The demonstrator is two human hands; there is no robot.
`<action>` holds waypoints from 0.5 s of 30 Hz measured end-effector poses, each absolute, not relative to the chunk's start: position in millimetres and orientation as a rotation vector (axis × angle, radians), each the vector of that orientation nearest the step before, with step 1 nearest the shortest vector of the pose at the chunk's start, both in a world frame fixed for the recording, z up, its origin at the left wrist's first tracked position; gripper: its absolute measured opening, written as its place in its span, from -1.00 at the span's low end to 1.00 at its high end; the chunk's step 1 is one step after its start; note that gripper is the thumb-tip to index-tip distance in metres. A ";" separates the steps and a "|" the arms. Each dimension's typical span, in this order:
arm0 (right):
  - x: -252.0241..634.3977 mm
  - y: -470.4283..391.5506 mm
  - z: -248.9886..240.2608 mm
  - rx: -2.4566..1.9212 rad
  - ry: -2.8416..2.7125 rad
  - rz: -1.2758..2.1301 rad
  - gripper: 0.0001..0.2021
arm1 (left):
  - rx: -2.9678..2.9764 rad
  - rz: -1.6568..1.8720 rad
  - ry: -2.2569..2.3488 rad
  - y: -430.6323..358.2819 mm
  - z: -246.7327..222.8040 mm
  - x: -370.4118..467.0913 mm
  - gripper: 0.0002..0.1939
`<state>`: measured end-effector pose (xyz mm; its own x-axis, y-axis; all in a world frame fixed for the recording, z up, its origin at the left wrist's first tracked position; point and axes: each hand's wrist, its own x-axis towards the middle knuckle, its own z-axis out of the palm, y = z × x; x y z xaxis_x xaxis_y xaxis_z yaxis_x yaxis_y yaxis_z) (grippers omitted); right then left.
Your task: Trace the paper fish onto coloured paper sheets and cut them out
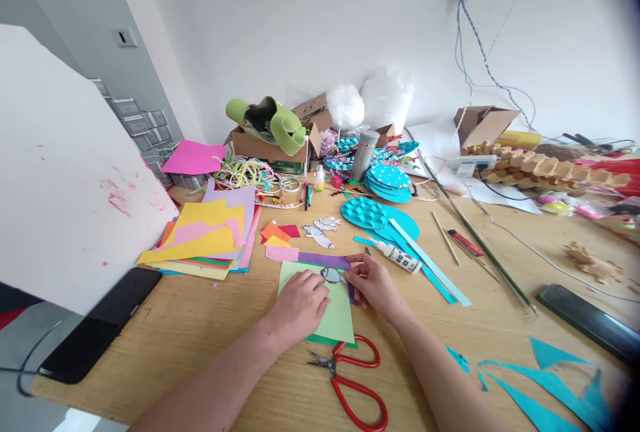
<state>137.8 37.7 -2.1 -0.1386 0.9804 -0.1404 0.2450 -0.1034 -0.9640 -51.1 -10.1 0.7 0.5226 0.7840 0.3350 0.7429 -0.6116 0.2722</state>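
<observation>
Left hand [301, 300] rests on green sheet [338, 317], fingers loosely bent, by worktop [210, 325] front edge. Fish [330, 275] at sheet's far-right corner; right hand [374, 283] at tail, pinch or touch I can't tell. Positioning fish, I judge; calls for steady sheet.

left forearm [227, 369] slanted in from bottom left, bare | left grip [301, 300] held palm-down, fingers [311, 280] kinda loosely bent | right forearm [431, 355] slanted in from bottom right, bare too | right grip [373, 281] turned inward, thumb [354, 279] and forefinger [358, 258] held pretty close
</observation>
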 end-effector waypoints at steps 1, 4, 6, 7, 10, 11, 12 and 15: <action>137.7 37.8 -2.8 -1.416 -1.450 1.291 -0.66 | 2.659 0.655 1.338 -10.2 1.1 -50.9 -0.90; 137.7 37.5 -4.4 -1.431 -1.463 1.277 -0.68 | 2.659 0.642 1.345 -10.4 2.2 -50.5 -0.90; 137.9 37.3 -4.7 -1.432 -1.472 1.277 -0.69 | 2.647 0.631 1.359 -10.9 2.8 -50.3 -0.88; 138.1 37.2 -4.7 -1.435 -1.476 1.276 -0.69 | 2.639 0.628 1.368 -11.2 3.0 -50.1 -0.86; 138.2 37.2 -3.7 -1.444 -1.499 1.269 -0.70 | 2.627 0.621 1.408 -12.2 3.4 -49.5 -0.74; 138.1 37.3 -3.4 -1.446 -1.512 1.264 -0.70 | 2.633 0.612 1.418 -12.5 3.5 -49.3 -0.70; 137.8 37.5 -3.2 -1.446 -1.527 1.257 -0.71 | 2.645 0.596 1.425 -12.6 3.5 -49.0 -0.66; 136.3 37.8 -3.8 -1.457 -1.562 1.206 -0.73 | 2.692 0.511 1.417 -12.7 4.0 -47.9 -0.62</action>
